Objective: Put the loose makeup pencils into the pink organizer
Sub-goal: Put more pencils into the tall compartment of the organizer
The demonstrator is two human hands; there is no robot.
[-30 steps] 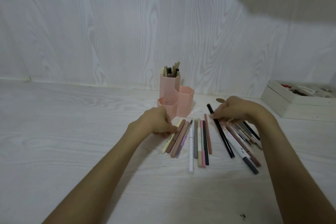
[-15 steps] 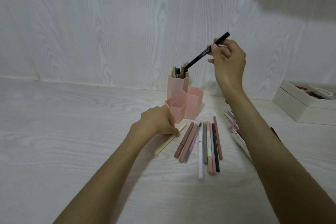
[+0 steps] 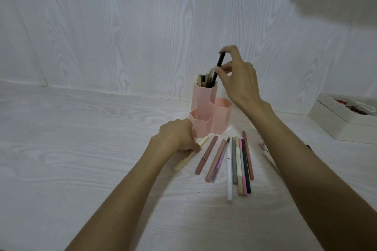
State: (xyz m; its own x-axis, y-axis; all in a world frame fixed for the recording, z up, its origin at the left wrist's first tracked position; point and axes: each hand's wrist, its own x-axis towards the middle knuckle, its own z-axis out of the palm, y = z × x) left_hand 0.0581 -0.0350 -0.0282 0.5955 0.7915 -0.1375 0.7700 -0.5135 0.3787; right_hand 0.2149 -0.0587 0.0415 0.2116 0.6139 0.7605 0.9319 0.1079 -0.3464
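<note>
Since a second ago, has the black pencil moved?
Yes. The black pencil has gone from lying on the table right of the pink organizer up into its tallest compartment, steeply upright, its top pinched by the right hand.

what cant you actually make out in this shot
- Head view: the pencils at right lie mostly behind the right forearm; their number cannot be told.
- The black pencil: its lower end is hidden among the pencils in the pink organizer's tall compartment.
- The left hand covers the middle of the yellow pencil.
- The white box is cut off by the right edge; its contents are blurred.
</note>
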